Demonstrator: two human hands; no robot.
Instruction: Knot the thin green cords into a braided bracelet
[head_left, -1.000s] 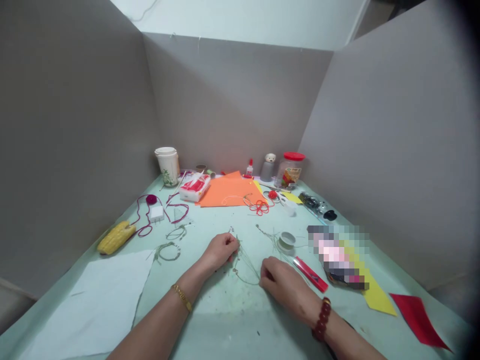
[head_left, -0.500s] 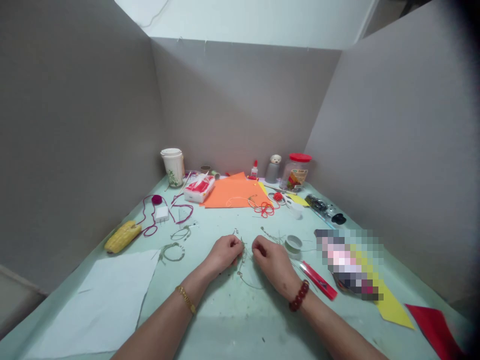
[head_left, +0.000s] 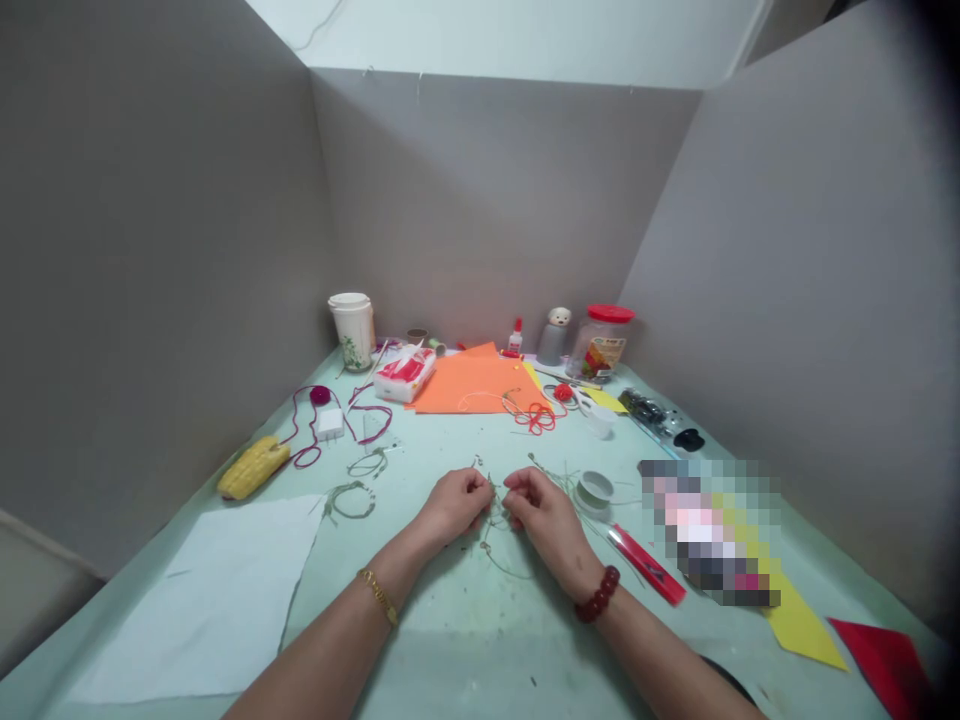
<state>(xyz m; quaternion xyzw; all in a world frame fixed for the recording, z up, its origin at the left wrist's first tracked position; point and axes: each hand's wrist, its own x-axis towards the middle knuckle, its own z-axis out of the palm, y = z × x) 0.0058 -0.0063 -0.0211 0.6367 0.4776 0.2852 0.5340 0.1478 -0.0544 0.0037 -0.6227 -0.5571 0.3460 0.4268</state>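
Note:
My left hand (head_left: 457, 503) is closed in a pinch on a thin green cord (head_left: 490, 522), whose strands hang between the two hands. Close by on the right, my right hand (head_left: 541, 510) has its fingers curled, thumb and forefinger at the cord's strands; the exact grip is too small to make out clearly. A loose cord end curves over the table below the hands. Next to my right hand stands a spool of green thread (head_left: 595, 491). Two knotted green cord loops lie to the left, the nearer loop (head_left: 351, 503) with small light beads.
A red cutter-like tool (head_left: 649, 565) lies right of my right forearm. White cloth or paper (head_left: 202, 600) and a yellow corn-shaped object (head_left: 253, 468) lie left. Farther back are orange sheets (head_left: 472, 385), a tissue pack (head_left: 405, 373), a white cup (head_left: 352, 332) and a red-lidded jar (head_left: 602, 345).
The view has shifted slightly, moving the table things a little rightward. My right hand's thumb and forefinger have moved nearer to my left hand, which keeps its pinch.

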